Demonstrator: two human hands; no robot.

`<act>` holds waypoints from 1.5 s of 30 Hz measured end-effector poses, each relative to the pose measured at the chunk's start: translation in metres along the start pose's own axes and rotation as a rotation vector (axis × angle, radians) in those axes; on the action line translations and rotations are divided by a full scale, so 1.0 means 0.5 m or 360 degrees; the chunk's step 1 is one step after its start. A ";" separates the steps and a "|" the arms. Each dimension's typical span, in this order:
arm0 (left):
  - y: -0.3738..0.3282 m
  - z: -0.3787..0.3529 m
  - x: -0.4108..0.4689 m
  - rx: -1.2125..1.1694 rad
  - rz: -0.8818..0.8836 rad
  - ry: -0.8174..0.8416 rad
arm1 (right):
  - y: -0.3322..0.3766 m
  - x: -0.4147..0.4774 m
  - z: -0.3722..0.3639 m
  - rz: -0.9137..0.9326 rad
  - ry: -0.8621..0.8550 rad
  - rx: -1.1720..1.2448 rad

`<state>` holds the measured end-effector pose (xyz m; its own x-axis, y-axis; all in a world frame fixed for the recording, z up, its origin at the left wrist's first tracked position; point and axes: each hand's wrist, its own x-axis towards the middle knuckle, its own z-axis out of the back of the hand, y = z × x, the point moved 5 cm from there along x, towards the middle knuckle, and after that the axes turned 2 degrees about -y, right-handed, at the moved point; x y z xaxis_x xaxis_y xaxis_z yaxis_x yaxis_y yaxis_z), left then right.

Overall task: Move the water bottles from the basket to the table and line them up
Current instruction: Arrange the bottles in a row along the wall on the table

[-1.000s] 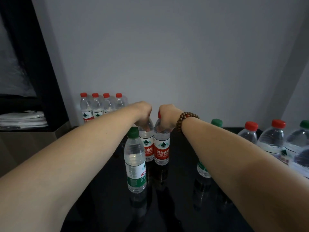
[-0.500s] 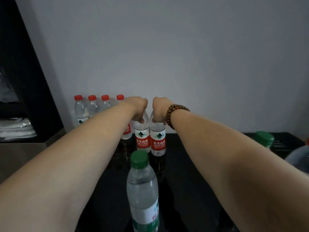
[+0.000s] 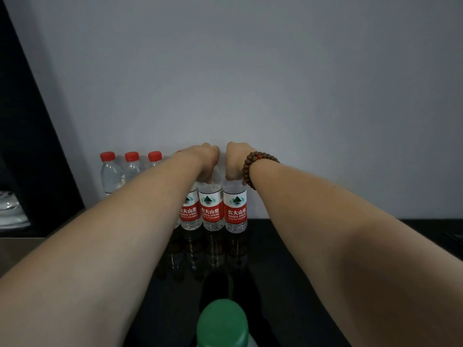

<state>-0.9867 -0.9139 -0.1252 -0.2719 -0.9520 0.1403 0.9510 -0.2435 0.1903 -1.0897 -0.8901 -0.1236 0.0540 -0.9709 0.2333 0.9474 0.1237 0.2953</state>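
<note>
Bottles are the story, and two red-labelled ones are now right at the back of the black table [image 3: 288, 259], up by the grey wall [image 3: 250, 71]! The left hand [image 3: 204, 162] is curled tight over the top of the left bottle [image 3: 212, 209], the right hand [image 3: 234, 161] wrapped just as snugly over the right bottle [image 3: 235, 211], caps hidden under the fists. Both bottles stand upright on the table, touching side by side, and the left one sits against the neighbour bottle [image 3: 191, 211] at the end of the red-capped row [image 3: 131, 169]. Half a second back this pair was further out from the wall; the arms have stretched forward and carried them into line. A brown bead bracelet [image 3: 253, 169] rings the right wrist. Down at the bottom edge, only the green cap [image 3: 221, 321] of a nearer bottle shows, where earlier its whole clear body was in view. Whether the fists are loosening, I cannot tell.
</note>
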 end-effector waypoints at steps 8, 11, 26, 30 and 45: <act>0.000 -0.011 0.022 -0.0031 0.0061 0.0010 | -0.006 0.034 -0.019 -0.0063 0.0018 0.0018; 0.004 -0.010 0.016 -0.0181 0.0116 -0.0011 | -0.007 0.032 -0.025 -0.0093 0.0034 0.0043; -0.053 0.253 -0.238 0.0097 0.0170 0.0123 | 0.025 -0.260 0.276 -0.0256 0.0549 -0.0223; -0.152 0.324 -0.347 0.0005 0.0122 0.0394 | -0.024 -0.393 0.371 -0.0472 0.0631 -0.0144; -0.629 0.406 -0.522 -0.0213 -0.0523 0.0207 | -0.379 -0.804 0.581 -0.1038 0.0583 -0.0343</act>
<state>-1.2446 -0.5514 -0.0243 -0.5529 -0.8326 -0.0334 0.8293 -0.5537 0.0748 -1.3824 -0.4637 -0.0043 -0.4701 -0.8442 -0.2576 0.8619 -0.5020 0.0723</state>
